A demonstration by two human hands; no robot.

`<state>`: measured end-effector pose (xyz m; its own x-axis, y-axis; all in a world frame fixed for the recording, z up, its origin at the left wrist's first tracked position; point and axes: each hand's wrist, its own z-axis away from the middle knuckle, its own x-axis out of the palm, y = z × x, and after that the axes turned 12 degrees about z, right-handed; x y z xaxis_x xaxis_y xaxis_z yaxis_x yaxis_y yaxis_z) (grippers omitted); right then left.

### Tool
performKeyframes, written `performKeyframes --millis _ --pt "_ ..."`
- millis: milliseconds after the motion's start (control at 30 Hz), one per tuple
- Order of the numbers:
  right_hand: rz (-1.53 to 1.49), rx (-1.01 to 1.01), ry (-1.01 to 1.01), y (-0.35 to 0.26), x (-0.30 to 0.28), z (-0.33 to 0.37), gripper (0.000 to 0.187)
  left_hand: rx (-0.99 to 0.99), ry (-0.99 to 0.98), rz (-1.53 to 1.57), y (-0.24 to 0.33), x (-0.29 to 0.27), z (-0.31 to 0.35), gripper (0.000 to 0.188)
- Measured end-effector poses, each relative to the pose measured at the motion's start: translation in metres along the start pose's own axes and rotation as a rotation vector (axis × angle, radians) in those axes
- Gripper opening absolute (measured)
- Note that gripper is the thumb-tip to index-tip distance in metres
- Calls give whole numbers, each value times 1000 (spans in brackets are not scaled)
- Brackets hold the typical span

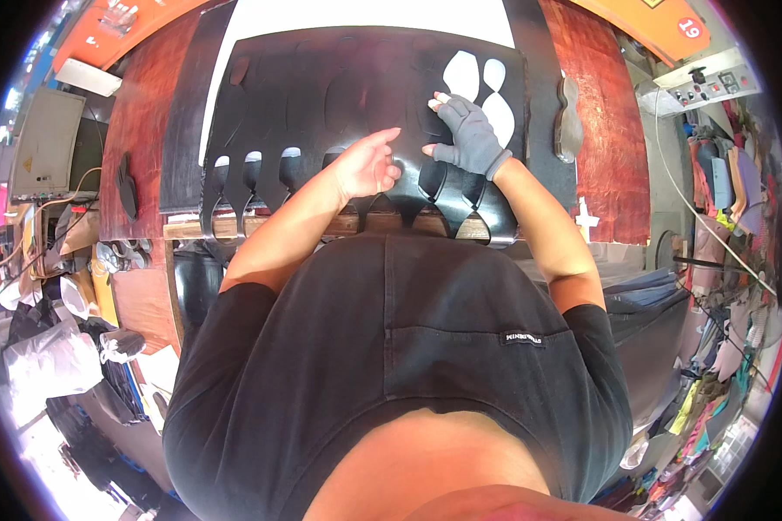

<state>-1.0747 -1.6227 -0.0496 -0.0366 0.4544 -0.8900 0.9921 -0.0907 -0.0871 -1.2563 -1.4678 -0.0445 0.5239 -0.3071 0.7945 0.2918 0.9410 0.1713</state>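
A black sheet (365,65) of smooth material lies in front of me, with sole-shaped holes and outlines cut into it. White shows through several holes at its right side. My right hand (473,135), in a grey fingerless glove, is over the sheet just left of these holes, its thumb and fingers apart. My bare left hand (369,167) hovers at the sheet's near part, palm turned inward, index finger stretched and the others loosely bent. Neither hand shows anything held. Narrow strips between cut-outs hang at the sheet's near edge.
A white board (374,12) lies beneath the sheet. Reddish-brown worn panels flank it, with a sole-shaped cutting die (568,120) on the right and a dark sole-shaped piece (128,187) on the left. An orange machine beam (126,30) spans the back; a control box (704,82) stands right.
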Motion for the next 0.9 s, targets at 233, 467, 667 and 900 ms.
performKeyframes --millis 233,467,667,900 --pt "12 -7 -12 -3 -2 -3 77 -84 -234 40 -1 -17 -17 36" --pt "76 -38 79 -4 -1 -13 59 -115 -349 23 -2 -39 -33 29" --pt "-2 334 -40 16 -1 -36 39 15 -287 -70 -7 -11 -18 31" --pt "305 505 340 153 -62 -120 31 368 -55 -201 -28 -10 44 40"
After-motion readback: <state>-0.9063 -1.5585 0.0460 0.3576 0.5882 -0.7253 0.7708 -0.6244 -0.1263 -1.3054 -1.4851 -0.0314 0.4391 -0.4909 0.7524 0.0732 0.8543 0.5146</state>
